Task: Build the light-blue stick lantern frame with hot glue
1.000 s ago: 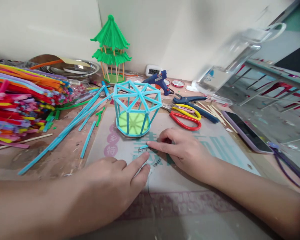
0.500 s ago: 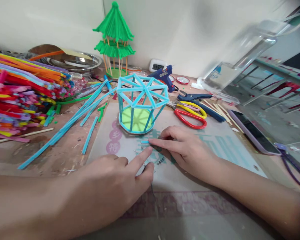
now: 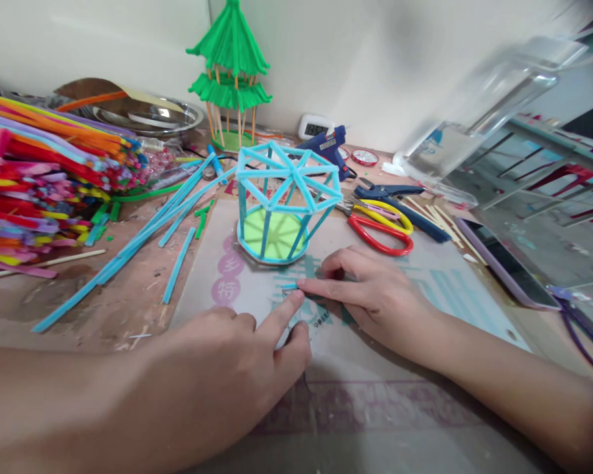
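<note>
A short light-blue pipe cleaner piece (image 3: 290,286) lies on the pale printed board (image 3: 197,276). My right hand (image 3: 375,296) pins its right end under the outstretched index fingertip, other fingers curled. Just below it, my left hand (image 3: 261,355) points its index finger at the same spot, the tip close to the right fingertip. A gap shows between left index finger and thumb; the other fingers are bent. Beyond the hands stands a blue pipe cleaner frame (image 3: 293,173) with spokes on top, slanting posts and a yellow-green base (image 3: 271,230).
Pipe cleaners in many colours (image 3: 44,184) are heaped at left, beside long blue strips (image 3: 143,240). A green-roofed tower (image 3: 232,52) and a blue glue gun (image 3: 329,145) stand behind. Red-and-yellow-handled scissors (image 3: 380,237), blue cutters (image 3: 390,192) and a phone (image 3: 504,263) lie at right.
The view has shifted slightly, so the frame and tower sit a little farther right. Both hands keep nearly the same pose at the short blue piece, which appears turned slightly.
</note>
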Motion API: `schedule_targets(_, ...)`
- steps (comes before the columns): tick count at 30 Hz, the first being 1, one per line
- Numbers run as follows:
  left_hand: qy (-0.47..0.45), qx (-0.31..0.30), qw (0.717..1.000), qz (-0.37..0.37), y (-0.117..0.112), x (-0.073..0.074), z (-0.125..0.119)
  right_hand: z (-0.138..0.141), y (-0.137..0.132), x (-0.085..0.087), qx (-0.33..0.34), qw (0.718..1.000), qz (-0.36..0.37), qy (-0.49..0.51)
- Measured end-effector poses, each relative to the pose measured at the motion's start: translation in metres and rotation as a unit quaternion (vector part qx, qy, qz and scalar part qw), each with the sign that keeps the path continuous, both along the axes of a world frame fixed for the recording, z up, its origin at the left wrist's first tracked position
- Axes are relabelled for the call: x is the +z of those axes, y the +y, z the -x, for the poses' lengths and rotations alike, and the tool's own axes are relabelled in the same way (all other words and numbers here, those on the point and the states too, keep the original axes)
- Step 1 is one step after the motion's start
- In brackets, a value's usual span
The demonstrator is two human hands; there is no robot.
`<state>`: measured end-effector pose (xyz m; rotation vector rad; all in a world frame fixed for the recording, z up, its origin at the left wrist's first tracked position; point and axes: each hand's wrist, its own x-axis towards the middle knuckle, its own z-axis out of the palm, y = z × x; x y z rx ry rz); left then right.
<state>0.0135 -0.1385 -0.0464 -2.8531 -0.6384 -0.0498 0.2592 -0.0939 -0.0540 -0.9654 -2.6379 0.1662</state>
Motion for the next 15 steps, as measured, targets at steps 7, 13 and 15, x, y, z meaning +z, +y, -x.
schedule_targets(7,0.007,0.006,1.000,0.012,-0.0005,0.0026,-0.0003,-0.0001,0.0012,-0.0004,0.003,1.000,0.006,0.014)
schedule_targets(13,0.009,0.000,1.000,-0.022,-0.0015,0.0027,0.0005,0.0008,0.0013,0.0010,0.006,1.000,-0.003,0.009)
schedule_targets(15,-0.002,-0.005,1.000,-0.031,-0.0010,0.0028,0.0001,0.0012,0.0013,0.0011,0.008,1.000,-0.005,0.012)
